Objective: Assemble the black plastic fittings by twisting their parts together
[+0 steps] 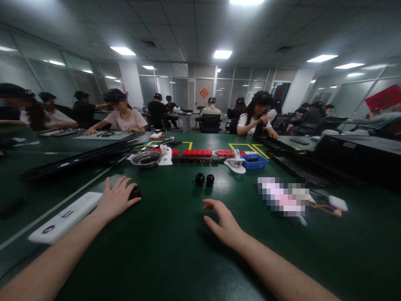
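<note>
My left hand [117, 195] is at the left of the green table, its thumb and fingers around a small black rounded piece [135, 192]. The palm side of this grip is hidden. Over the middle of the table my right hand [224, 223] is open, thumb apart from the curved fingers, with nothing between them. Two similar shiny black rounded pieces, a left one [199, 179] and a right one [210, 180], stand side by side beyond my right hand. A long white power strip [67, 217] lies beside my left forearm.
Behind the black pieces are a metal bowl [145, 159], red blocks in a row [197, 153], white clamp-like stands [235, 162] and a blue tray [255, 161]. Long black panels flank both sides. A blurred-out item [282, 196] and wires lie right. Other people sit across the table.
</note>
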The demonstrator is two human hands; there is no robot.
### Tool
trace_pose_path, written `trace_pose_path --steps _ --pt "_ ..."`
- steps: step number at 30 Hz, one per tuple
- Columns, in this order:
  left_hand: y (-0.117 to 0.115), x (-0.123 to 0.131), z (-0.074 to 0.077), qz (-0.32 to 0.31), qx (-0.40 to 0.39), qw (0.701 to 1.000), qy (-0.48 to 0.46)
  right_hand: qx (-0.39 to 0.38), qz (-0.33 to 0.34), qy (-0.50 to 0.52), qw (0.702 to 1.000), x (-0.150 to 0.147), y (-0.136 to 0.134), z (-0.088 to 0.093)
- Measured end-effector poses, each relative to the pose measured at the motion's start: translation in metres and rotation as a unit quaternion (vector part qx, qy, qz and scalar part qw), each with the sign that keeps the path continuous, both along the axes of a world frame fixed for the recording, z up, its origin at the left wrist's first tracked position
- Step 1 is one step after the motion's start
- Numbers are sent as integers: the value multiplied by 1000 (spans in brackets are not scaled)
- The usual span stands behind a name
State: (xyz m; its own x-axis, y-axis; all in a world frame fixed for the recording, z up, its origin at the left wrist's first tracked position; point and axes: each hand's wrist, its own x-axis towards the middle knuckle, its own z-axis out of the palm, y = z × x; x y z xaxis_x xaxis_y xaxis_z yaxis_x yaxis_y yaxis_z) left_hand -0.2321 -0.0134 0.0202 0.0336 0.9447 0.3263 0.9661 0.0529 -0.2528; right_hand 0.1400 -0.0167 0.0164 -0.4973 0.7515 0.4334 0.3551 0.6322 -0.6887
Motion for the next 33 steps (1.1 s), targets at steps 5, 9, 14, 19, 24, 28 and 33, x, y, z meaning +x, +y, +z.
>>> trace_pose_path --steps 5,9,14,19,24,28,33 --pt "4 40 28 -51 48 996 -53 7 -4 7 1000 -1 -1 1" --pt "29 103 33 -160 -39 963 -214 5 -11 28 1000 -1 -1 1" --pt "84 167 4 -158 -90 937 -299 -4 -30 44 999 1 1 0" --pt "124 197 -10 -72 -98 926 -356 -11 -55 62 996 5 3 2" --pt "121 187 -6 -92 -117 923 -354 -46 -61 68 995 5 5 1" --pt "84 176 -5 -130 -136 914 -360 -39 -59 70 995 4 5 0" --pt "21 193 -13 -229 -148 884 -379 14 -97 98 990 2 5 -3"
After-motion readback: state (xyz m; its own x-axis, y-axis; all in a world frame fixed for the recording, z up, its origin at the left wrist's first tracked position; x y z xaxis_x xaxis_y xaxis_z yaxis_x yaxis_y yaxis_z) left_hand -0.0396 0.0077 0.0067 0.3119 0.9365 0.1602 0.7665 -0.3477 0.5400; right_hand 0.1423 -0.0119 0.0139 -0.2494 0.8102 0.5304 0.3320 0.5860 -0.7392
